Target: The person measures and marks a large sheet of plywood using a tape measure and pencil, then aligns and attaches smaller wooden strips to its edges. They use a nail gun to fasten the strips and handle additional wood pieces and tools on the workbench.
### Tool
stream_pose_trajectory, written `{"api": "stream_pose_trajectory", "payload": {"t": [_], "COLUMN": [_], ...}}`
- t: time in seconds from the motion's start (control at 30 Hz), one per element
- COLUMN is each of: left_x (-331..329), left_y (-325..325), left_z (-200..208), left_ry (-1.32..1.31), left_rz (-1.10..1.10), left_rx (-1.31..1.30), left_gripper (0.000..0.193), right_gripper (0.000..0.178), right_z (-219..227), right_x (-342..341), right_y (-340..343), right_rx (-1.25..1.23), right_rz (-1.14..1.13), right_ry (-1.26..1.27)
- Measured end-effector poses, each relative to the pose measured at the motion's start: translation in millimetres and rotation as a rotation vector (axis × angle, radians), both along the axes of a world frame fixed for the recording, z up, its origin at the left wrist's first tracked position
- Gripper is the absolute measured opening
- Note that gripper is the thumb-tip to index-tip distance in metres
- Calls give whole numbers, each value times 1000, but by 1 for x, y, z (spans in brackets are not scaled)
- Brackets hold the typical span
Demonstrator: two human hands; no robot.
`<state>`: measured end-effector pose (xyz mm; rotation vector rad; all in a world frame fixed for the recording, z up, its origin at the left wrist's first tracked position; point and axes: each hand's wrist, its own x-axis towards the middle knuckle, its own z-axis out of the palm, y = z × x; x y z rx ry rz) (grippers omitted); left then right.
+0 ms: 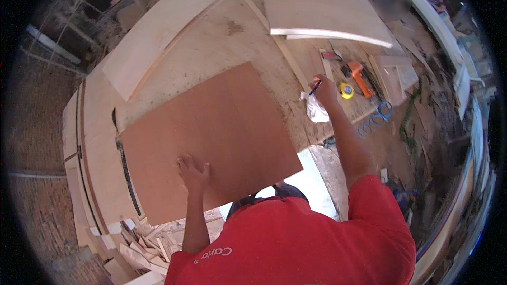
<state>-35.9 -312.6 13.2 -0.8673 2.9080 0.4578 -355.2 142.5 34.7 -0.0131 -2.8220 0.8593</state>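
Note:
A square brown wood panel (227, 121) lies flat on the worktable in front of me. My left hand (193, 175) rests on it near its front edge, fingers spread and holding nothing. To the right, beyond the panel's edge, my right hand (327, 92) is raised with its fingers closed round a slim dark blue pen (315, 87). Just below that hand sits a crumpled white plastic bag (317, 112). A yellow tape measure (346, 91) and an orange power tool (362, 79) lie right of the hand.
Pale boards (163, 37) lie at the far left, and a large sheet (322, 8) with a white edge at the far right. A coiled blue hose (384, 108) lies at the right. Wood offcuts (150, 250) are piled at the lower left. Long planks (449, 42) line the right side.

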Motion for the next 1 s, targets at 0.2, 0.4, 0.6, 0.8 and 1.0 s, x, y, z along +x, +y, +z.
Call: {"api": "stream_pose_trajectory", "payload": {"t": [0.2, 0.4, 0.6, 0.8, 1.0], "left_x": [9, 8, -1, 4, 7], "left_y": [10, 16, -1, 11, 9], "left_z": [-16, -21, -64, -34, -39], "left_ry": [-56, -70, -78, -34, -100], "left_rz": [178, 178, 78, 188, 176], "left_rx": [-2, -16, -179, -76, -31], "left_gripper": [92, 90, 88, 87, 88], "right_gripper": [58, 57, 61, 40, 33], "right_z": [-13, -43, -68, -38, 32], "right_x": [-78, -116, -166, -109, -29], "right_y": [-29, -15, -18, -64, -92], "right_rx": [310, 333, 144, 19, -415], "right_rz": [310, 297, 343, 298, 242], "right_ry": [-368, -289, -273, -356, -404]}}
